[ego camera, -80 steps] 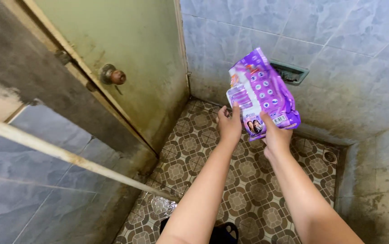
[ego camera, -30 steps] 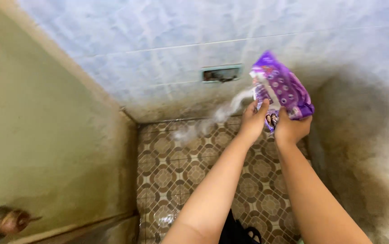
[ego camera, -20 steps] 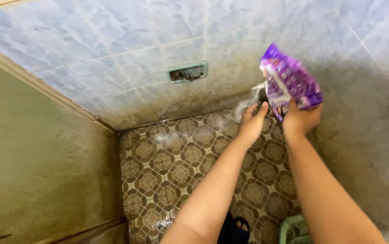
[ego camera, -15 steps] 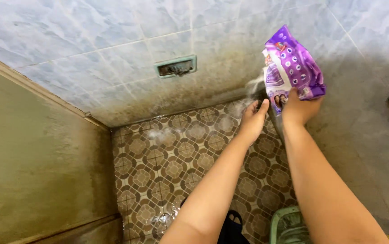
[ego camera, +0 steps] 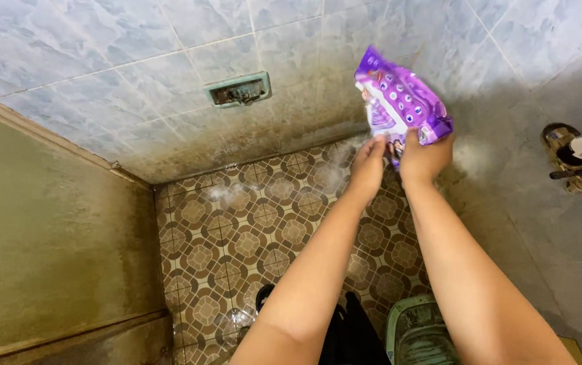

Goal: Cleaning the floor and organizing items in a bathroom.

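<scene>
2 hands closed on purple pouch [ego camera: 402, 101]: left grip [ego camera: 368, 165] below, right grip [ego camera: 425, 157] under base.

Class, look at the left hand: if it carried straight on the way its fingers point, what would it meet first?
The left hand already touches the purple packet. Past that, probably the stained tiled wall near the corner, though depth is hard to judge.
</scene>
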